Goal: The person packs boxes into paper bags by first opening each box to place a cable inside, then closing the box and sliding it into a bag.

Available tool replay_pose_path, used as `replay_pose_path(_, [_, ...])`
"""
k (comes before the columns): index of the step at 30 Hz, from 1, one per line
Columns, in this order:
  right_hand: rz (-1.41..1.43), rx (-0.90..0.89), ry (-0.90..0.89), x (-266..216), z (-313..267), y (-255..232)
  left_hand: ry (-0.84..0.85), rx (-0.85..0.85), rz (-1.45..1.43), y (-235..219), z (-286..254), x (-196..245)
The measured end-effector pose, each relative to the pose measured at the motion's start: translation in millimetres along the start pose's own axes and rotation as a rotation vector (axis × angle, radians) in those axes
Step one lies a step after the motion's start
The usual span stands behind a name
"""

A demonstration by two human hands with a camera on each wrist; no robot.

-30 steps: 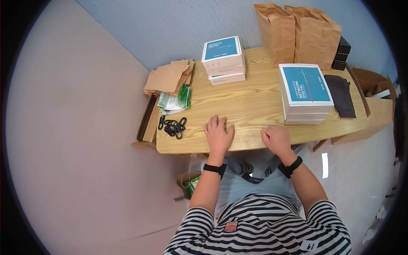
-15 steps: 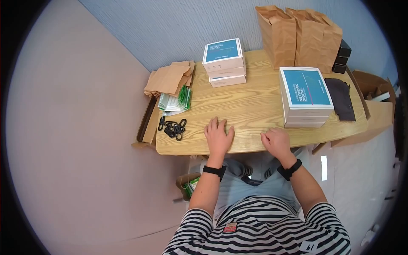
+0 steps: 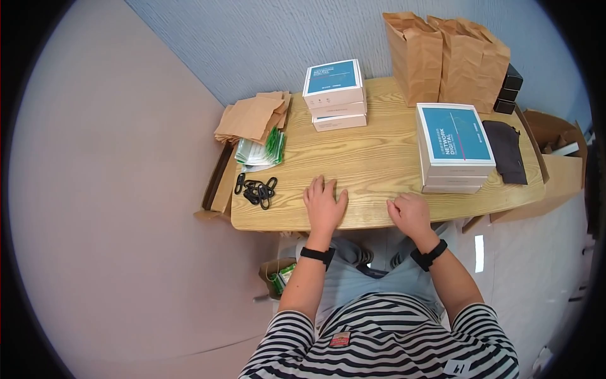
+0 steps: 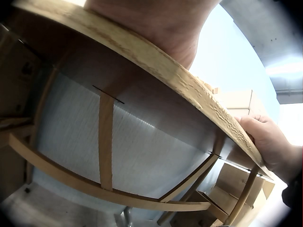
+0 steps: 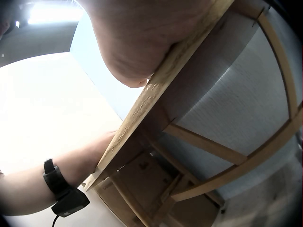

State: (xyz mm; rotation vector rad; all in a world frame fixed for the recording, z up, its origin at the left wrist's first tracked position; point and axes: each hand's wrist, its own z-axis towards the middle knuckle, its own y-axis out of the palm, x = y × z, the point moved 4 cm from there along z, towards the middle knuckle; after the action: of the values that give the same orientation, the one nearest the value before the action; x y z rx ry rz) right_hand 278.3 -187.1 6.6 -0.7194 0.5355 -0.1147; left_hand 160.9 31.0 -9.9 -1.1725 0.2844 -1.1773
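My left hand (image 3: 324,203) rests on the wooden table (image 3: 328,151) near its front edge, fingers spread and holding nothing. To its left lies a small heap of black oval clips (image 3: 257,191), not touching the hand. My right hand (image 3: 410,213) rests at the same edge with its fingers curled in and the thumb toward the left hand; nothing shows in it. Beyond it stands a stack of white boxes with blue lids (image 3: 453,136). In the wrist views, the heel of the left hand (image 4: 161,28) and of the right hand (image 5: 137,42) lie over the table's edge.
A second stack of similar boxes (image 3: 333,82) stands at the back. Flat brown paper bags (image 3: 249,118) and green-edged plastic packets (image 3: 257,153) lie at left. Upright paper bags (image 3: 470,66), black boxes (image 3: 507,95) and a dark pouch (image 3: 505,151) are at right, beside a cardboard carton (image 3: 552,180).
Both hands stay in place on the table. The head view has tilted slightly, so the boxes and bags sit a little lower in the picture.
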Motion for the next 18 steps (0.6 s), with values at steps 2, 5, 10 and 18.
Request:
replay_pose_path(2, [-0.002, 0.0, 0.0, 0.0, -0.1, -0.1, -0.001, -0.002, -0.003, 0.1, 0.0, -0.1])
replay_pose_path(5, [0.0, 0.0, 0.003, 1.0, -0.3, 0.7, -0.004, -0.004, 0.003, 0.3, 0.0, 0.0])
replay_pose_path(10, [0.001, 0.001, 0.003, 0.7, 0.1, 0.1, -0.007, -0.013, -0.001, -0.1, -0.2, 0.5])
replay_pose_path(18, [0.006, 0.009, 0.004, 2.3, -1.2, 0.7, 0.003, 0.0, 0.006, 1.8, 0.0, -0.9])
